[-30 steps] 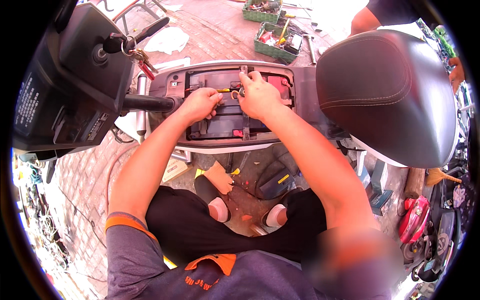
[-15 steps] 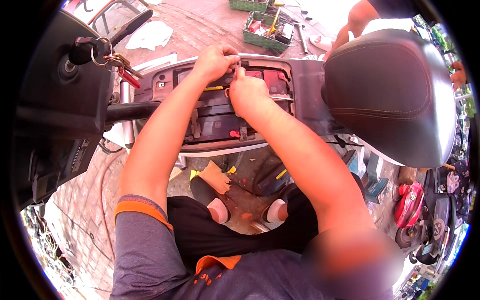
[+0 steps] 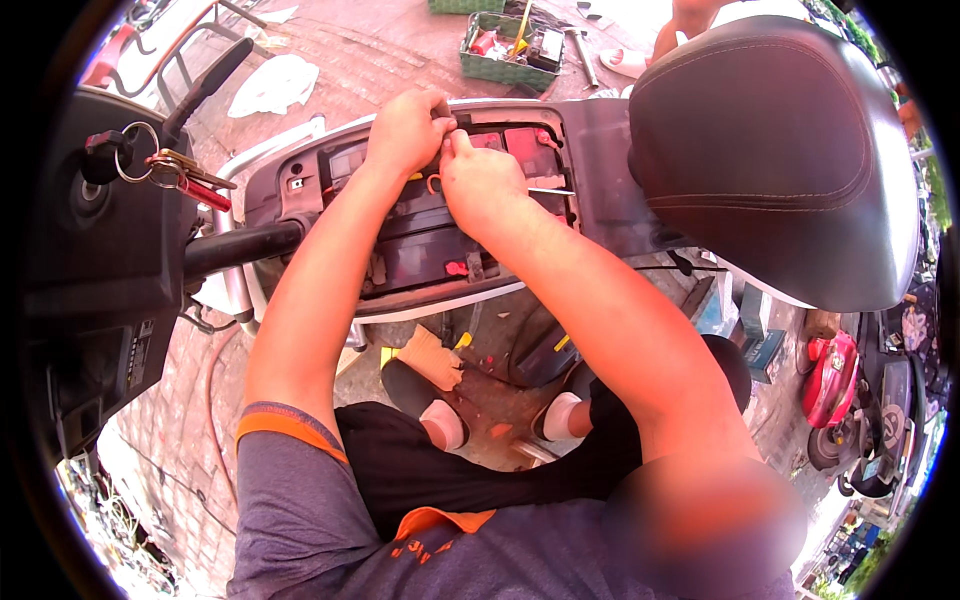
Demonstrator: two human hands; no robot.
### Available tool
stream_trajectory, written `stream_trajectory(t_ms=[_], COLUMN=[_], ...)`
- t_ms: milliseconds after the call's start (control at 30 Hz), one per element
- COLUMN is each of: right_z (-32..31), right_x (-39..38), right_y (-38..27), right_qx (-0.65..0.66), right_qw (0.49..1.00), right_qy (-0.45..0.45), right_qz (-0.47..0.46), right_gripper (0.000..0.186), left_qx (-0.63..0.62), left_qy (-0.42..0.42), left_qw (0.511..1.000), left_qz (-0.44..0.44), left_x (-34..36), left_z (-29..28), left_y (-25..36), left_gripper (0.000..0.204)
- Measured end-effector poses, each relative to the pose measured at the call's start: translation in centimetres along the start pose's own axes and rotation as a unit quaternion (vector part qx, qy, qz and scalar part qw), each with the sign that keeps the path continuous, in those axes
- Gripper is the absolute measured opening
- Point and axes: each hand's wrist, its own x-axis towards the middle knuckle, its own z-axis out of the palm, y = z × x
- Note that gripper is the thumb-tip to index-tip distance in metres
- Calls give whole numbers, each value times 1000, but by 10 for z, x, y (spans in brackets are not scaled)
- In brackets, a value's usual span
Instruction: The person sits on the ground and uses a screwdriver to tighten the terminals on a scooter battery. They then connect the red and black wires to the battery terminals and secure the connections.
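Observation:
My left hand and my right hand meet over the open battery bay of an electric scooter. The left thumb and fingers pinch together at the bay's far side; whatever they hold is too small to make out. Its fingers are curled, with the right thumb tip against the left fingertips. From under the right hand a thin metal shaft, like a screwdriver's, sticks out to the right. An orange loop shows at that hand's left side. Dark batteries with red terminal covers fill the bay, partly hidden by my arms.
The black scooter seat rises at the right. Keys hang from the steering column at the left. Beyond the scooter stand a green tool basket and a hammer, near another person's leg. Torn cardboard lies by my feet.
The whole view has shifted, so the scooter and hands appear slightly farther left and higher. Both hands keep nearly the same pinched pose at the same spot on the bay.

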Motion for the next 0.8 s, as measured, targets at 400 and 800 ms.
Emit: stream_trajectory(t_ms=[400,800], right_z=[4,19], right_x=[2,4], right_y=[3,19], right_qx=[23,60], right_qw=[1000,997], right_qy=[-3,9], right_qz=[15,-43], right_gripper=[55,81], left_qx=[-33,67], left_qy=[107,118], left_qw=[991,975], left_qz=[74,175], left_x=[-43,-58], left_z=[13,16], left_y=[-7,-10], left_gripper=[19,20])
